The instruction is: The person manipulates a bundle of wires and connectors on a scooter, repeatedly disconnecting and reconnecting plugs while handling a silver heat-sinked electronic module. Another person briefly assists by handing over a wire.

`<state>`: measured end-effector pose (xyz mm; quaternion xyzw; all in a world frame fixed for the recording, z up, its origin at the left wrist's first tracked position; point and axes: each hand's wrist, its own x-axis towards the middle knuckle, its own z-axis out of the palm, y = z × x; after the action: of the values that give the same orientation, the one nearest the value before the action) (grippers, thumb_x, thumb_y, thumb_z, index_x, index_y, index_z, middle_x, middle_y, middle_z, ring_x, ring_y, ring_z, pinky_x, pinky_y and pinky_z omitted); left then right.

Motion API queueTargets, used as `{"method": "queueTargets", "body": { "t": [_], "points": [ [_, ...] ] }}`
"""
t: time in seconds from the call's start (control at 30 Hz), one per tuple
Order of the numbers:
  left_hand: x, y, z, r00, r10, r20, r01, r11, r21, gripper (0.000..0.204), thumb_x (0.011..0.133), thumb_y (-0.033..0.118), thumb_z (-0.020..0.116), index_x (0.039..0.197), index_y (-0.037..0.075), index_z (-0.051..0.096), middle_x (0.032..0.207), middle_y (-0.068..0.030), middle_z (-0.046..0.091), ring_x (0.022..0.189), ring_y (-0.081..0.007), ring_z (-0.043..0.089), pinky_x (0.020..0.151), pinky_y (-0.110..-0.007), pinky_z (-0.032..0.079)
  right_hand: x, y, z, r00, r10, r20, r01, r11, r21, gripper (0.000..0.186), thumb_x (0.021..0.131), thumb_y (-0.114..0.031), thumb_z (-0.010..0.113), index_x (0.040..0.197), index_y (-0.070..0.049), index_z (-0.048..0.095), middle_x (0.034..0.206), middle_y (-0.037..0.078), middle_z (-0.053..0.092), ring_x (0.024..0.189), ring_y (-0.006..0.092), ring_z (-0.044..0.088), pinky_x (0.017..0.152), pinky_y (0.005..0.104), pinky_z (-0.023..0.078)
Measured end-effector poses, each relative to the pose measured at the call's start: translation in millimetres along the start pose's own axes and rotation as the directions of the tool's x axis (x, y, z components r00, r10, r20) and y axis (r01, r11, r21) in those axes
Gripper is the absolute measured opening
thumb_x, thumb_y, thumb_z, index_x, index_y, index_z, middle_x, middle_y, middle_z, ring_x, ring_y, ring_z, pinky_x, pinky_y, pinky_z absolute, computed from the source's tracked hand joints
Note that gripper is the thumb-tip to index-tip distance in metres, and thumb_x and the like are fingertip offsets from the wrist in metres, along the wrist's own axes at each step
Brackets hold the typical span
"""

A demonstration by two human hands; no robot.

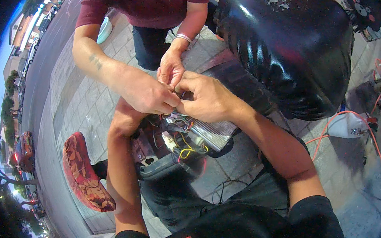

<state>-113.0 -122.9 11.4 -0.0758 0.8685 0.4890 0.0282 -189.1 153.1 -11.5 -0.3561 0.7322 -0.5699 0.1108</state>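
Note:
My right hand (208,98) reaches in from the right, its thumb and fingers pinched together at a spot where two hands of a co-worker also meet. What it pinches is too small and covered to make out. My left hand (127,113) comes up from below and is mostly covered by the co-worker's hand (149,92); its fingers are hidden. The co-worker's other hand (171,69) closes in from above. Just under the hands lie a ribbed silver metal box (214,133), a white plug connector (168,141), and a tangle of wires with a yellow loop (187,151).
A large black scooter seat (284,54) stands at the upper right. To the left lies a red-brown patterned pad (84,173). An orange cord (376,141) runs past a white container (348,126) on the right. Tiled pavement (82,104) borders a road (49,59) with vehicles.

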Motion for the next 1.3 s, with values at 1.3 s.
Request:
{"method": "queueTargets", "body": {
  "t": [1.3],
  "points": [
    [2.2,-59.5,-35.2,0.979,-0.092,0.182,0.156,0.912,-0.38,0.053,0.106,0.029,0.078,0.149,0.002,0.065,0.138,-0.0038,0.068,0.12,-0.0175,0.066,0.102,-0.034,0.054,10.0,12.1,25.2,0.969,-0.245,-0.029,0.247,0.967,0.058,0.026,0.078,-0.016,0.071,0.082,0.009,0.074,0.112,0.026,0.064,0.112,0.0378,0.066,0.096,0.0472,0.055]
  ]
}}
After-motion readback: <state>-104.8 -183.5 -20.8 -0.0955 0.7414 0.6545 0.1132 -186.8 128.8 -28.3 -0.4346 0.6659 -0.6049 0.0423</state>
